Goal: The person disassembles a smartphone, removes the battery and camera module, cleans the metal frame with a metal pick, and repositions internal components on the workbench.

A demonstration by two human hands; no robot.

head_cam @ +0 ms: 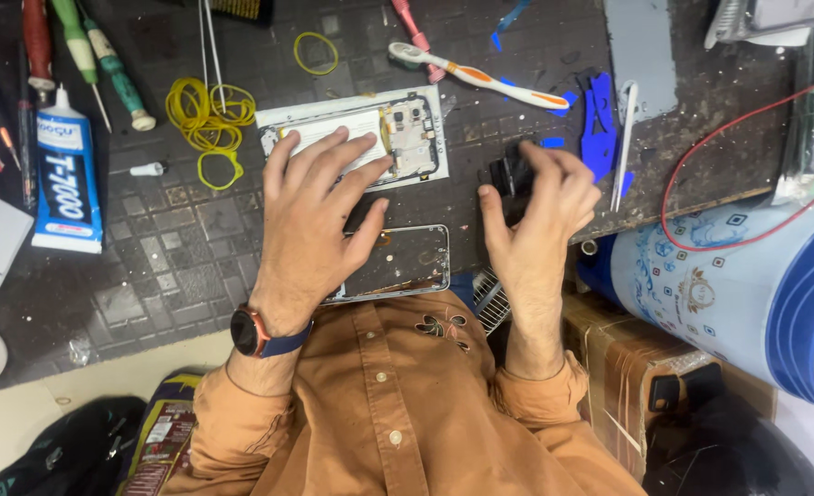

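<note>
My left hand (313, 213) lies flat with fingers spread, its fingertips on an opened phone body (405, 138) with a white battery and bare circuit board. Under its palm lies a dark phone frame (407, 262) with a metal rim, at the mat's near edge. My right hand (537, 213) is curled around a small black part (510, 173), pinched between thumb and fingers just right of the opened phone. A watch with a red case sits on my left wrist.
Yellow rubber bands (209, 115), a glue tube (65, 179), screwdrivers (113, 69), a toothbrush (476, 75), blue plastic picks (598, 124) and a white spudger (624, 147) lie on the dark mat. A red wire (701, 156) loops at the right. A blue-and-white container (747, 285) and a cardboard box (627, 367) stand below.
</note>
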